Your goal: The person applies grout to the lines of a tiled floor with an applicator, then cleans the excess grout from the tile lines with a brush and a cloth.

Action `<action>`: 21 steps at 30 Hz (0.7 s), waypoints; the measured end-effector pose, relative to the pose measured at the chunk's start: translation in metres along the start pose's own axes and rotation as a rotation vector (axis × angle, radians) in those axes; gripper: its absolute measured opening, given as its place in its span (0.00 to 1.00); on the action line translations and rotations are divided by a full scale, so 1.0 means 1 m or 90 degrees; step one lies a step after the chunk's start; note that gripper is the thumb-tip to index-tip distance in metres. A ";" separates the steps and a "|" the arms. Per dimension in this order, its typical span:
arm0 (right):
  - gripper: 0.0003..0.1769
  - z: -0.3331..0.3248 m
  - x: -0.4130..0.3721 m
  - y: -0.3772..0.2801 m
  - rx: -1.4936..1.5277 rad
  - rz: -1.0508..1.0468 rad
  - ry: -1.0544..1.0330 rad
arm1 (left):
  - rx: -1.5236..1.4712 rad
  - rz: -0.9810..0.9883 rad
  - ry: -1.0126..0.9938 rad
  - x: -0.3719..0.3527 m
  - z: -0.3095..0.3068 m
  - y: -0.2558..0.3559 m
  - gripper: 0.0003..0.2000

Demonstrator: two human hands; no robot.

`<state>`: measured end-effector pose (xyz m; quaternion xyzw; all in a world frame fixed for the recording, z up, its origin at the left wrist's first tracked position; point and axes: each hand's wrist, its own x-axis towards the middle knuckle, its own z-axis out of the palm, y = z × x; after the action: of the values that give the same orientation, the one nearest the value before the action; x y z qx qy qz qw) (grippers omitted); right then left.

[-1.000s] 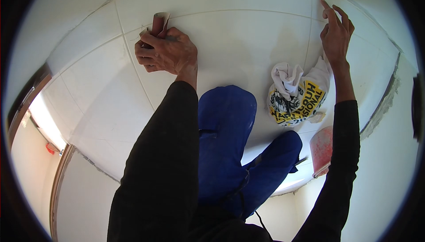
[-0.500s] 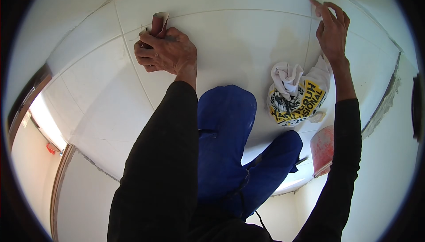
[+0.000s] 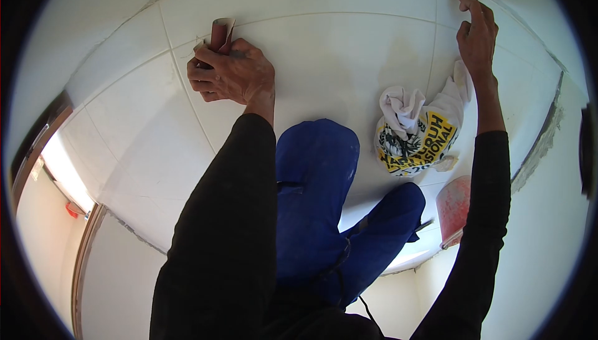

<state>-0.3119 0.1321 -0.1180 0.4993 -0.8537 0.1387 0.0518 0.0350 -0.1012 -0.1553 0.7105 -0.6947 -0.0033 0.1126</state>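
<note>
Rolled red-brown sheet (image 3: 219, 36), likely sandpaper, is clamped in left hand (image 3: 233, 75) over white floor tiles (image 3: 311, 53); could uncurl should grip slacken. Right hand (image 3: 478, 36) looks empty, fingers apart, index extended near pale grout joint (image 3: 435, 0); rough edges might scrape it.

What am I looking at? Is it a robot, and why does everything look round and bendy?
No robot here! These are a person's own two hands. All the pictures come from one camera worn on the head, looking forward and down, so you also see their blue trousers. The camera's very wide view makes straight lines curve.

The left hand holds a reddish-brown roll, perhaps sandpaper, against the white tiles. The right hand holds nothing that I can see; its pointing finger is stretched out. On the tiles lies a bunched white cloth with yellow and black print. A red bucket shows beside the right sleeve.
</note>
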 end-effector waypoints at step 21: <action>0.47 0.021 -0.007 -0.023 -0.101 -0.001 -0.067 | -0.005 0.006 0.001 -0.001 0.000 -0.001 0.28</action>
<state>-0.2879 0.1209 -0.1354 0.5008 -0.8632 0.0441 0.0465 0.0357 -0.1006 -0.1552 0.7066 -0.6981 -0.0049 0.1160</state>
